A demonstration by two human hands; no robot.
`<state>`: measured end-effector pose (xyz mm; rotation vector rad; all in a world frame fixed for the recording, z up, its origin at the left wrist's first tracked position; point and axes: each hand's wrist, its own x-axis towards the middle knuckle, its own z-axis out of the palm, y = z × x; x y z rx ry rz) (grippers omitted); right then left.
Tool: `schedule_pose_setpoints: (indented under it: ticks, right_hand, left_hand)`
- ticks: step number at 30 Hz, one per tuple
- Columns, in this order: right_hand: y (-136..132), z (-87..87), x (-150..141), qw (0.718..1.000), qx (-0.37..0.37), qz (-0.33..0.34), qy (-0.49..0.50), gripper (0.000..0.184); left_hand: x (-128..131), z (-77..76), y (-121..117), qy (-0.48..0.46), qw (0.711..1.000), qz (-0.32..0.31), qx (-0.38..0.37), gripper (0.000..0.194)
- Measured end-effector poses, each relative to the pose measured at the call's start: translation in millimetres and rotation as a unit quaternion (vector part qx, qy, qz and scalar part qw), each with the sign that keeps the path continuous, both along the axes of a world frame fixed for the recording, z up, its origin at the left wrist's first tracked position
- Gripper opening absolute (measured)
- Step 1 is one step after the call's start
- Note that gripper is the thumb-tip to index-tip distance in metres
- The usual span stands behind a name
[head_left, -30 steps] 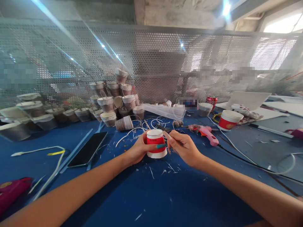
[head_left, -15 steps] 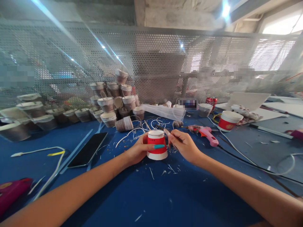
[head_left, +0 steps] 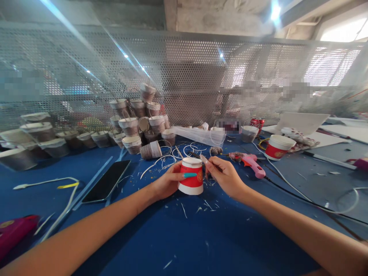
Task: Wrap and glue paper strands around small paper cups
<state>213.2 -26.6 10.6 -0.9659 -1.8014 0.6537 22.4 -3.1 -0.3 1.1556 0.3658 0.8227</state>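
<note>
Cup in hand: red-white paper cup [head_left: 191, 184], ctr of frame, just below mid-height; narrow end up, wide end down, so apparently inverted.
Cup axis: approx. vertical, slight lean at most; base-to-rim line runs up-down in frame, crosswise to L thumb.
L hand [head_left: 168, 183]: wrapped round cup's left side, thumb flat across red band, teal nail pointing right; other fingers mostly hidden behind cup. Grip = firm-looking hold.
R hand [head_left: 225, 177]: just right of cup; thumb + index drawn close together, narrow gap at most. Anything pinched betw. them: can't tell.
Bearing, R fingers to cup: cup directly left, tips level w/ its upper right edge; v. close, contact not certain.
Nearer hand: L, already on cup; R right beside, opp. side. Cup thus betw. both.
Dark slim item [head_left: 194, 154]: just above cup top in frame, toward R thumb; on table or in R fingers, can't tell.
Cup-to-table gap: blue tabletop [head_left: 186, 245] below; resting or lifted, unclear.
Glue gun: pink glue gun [head_left: 253, 165], right of R hand, mid-right of frame, apart from fingers.
Spare cup: similar red-white one [head_left: 275, 152], farther right, wide end up.
</note>
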Motion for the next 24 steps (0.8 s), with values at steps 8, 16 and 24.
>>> schedule_pose_setpoints:
  ticks: [8,16,24]
  right_hand:
    - [1.5,0.6,-0.2,0.998,0.046,-0.028,-0.032,0.036]
    - [0.6,1.6,0.0,0.995,0.069,-0.037,-0.059,0.036]
    - [3.9,-1.7,2.6,0.997,0.059,-0.025,-0.037,0.038]
  left_hand:
    - [-2.1,-1.5,1.2,-0.006,0.999,-0.017,-0.03,0.05]
    - [-3.8,-2.2,1.8,-0.009,0.998,-0.048,-0.045,0.049]
    - [0.2,-2.1,1.2,-0.002,1.0,0.028,-0.014,0.048]
